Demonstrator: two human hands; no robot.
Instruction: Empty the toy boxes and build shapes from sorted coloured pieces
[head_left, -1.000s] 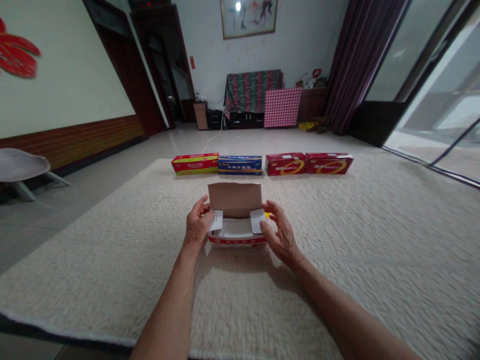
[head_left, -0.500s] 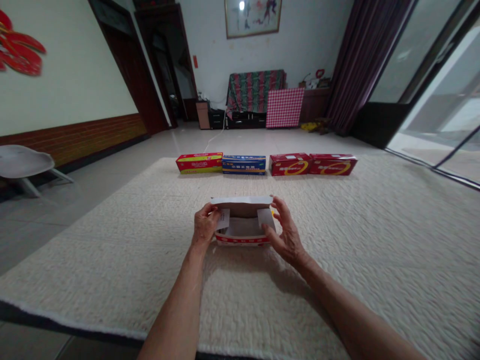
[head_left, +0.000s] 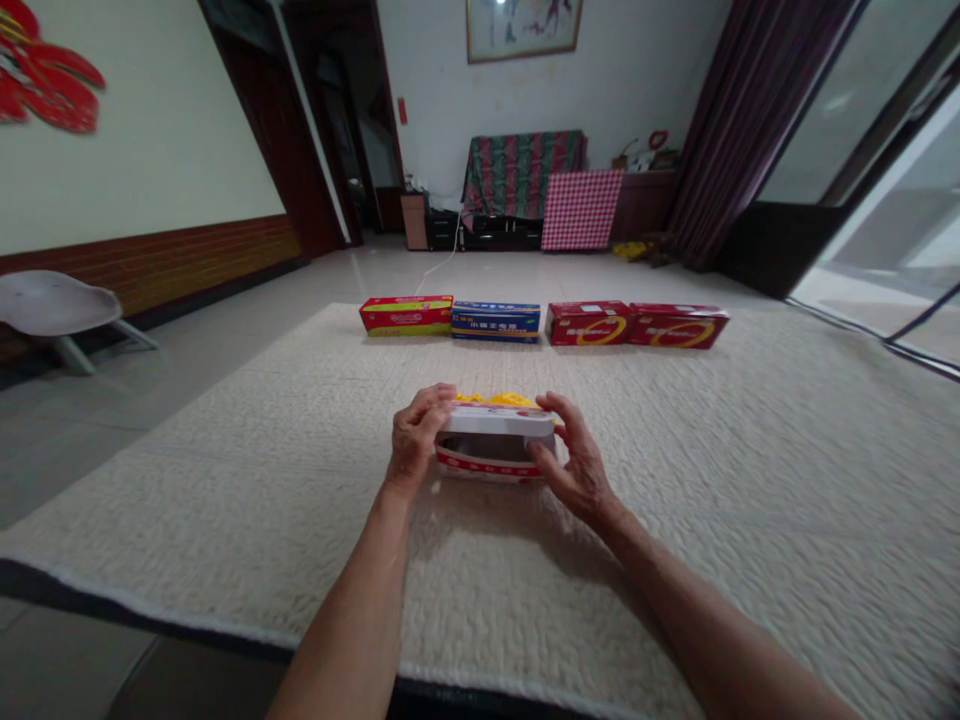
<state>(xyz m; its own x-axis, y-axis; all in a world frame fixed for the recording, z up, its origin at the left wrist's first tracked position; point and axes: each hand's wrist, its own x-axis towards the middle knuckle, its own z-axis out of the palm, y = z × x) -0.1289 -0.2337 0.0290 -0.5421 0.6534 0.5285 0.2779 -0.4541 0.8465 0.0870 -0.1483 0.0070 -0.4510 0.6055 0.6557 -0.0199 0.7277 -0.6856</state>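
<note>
A small carton with a red band and white lettering sits on the quilted cover in front of me. Its lid is tilted part way down over the opening, and yellow shows along the lid's upper side. My left hand grips the lid's left end, thumb at the front and fingers over the top. At the right end, my right hand holds the carton, with its fingers at the lid's corner and its thumb near the side flap at the opening. The carton's inside is mostly in shadow.
Beyond the carton stands a row of closed boxes: a red and yellow-green one, a blue one and two dark red ones. The cream quilted cover lies beneath everything. A pale chair is at the left.
The carton's lid has swung from upright down toward me, and the side flaps have folded inward. My left hand has moved up onto the lid. The view has shifted slightly.
</note>
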